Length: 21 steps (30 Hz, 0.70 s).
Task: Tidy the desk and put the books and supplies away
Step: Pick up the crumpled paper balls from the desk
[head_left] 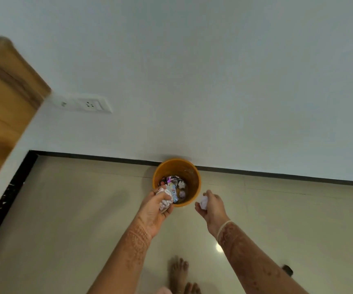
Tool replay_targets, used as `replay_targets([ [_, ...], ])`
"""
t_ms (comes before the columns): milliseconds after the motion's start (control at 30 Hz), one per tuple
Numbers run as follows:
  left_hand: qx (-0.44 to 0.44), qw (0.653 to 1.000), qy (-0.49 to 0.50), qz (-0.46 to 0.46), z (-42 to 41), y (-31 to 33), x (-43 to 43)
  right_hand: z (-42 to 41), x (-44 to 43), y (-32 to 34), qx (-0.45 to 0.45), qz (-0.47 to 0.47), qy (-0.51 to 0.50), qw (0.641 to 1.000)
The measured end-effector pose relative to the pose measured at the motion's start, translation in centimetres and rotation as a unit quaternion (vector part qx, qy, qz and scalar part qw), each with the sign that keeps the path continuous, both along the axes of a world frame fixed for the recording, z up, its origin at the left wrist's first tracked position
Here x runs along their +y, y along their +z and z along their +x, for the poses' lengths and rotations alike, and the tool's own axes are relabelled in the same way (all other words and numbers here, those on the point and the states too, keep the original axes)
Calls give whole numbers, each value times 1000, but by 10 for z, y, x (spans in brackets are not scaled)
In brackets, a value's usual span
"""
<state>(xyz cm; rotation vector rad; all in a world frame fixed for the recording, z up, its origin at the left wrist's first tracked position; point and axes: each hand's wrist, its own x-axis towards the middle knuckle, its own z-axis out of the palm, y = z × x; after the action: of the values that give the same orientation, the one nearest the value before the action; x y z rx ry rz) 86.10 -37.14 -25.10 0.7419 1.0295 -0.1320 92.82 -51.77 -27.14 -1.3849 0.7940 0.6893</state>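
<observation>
An orange waste bin [195,183] stands on the floor against the white wall, with crumpled paper and wrappers [176,183] inside. My left hand [155,211] hovers over the bin's near left rim, closed around a wad of crumpled paper and wrappers [165,200]. My right hand [212,209] is just right of the bin, apart from it, pinching a small white paper ball [203,202].
A blurred wooden cabinet [4,107] juts in at the left. A white wall socket plate [82,105] sits beside it. A dark skirting strip [277,174] runs along the wall base. Beige glossy floor tiles [76,219] lie below, with my bare feet [180,276] at the bottom.
</observation>
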Motion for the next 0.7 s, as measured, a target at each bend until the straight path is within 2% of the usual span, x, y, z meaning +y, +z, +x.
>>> replay_targets([
  [133,47,999,4,1,44,-127,-6,37,13,-122,46,21,-82,995],
  [267,64,998,6,-16,92,-255,-7,73,28,-237,54,58,-137,987],
  [367,75,996,21,-37,112,-315,-14,86,34,-296,64,4,-176,982],
  [533,90,994,24,-60,107,-333,-19,79,37,-324,67,-28,-203,976],
  [700,65,994,57,-63,92,-281,2,75,53,-272,64,4,-166,984],
])
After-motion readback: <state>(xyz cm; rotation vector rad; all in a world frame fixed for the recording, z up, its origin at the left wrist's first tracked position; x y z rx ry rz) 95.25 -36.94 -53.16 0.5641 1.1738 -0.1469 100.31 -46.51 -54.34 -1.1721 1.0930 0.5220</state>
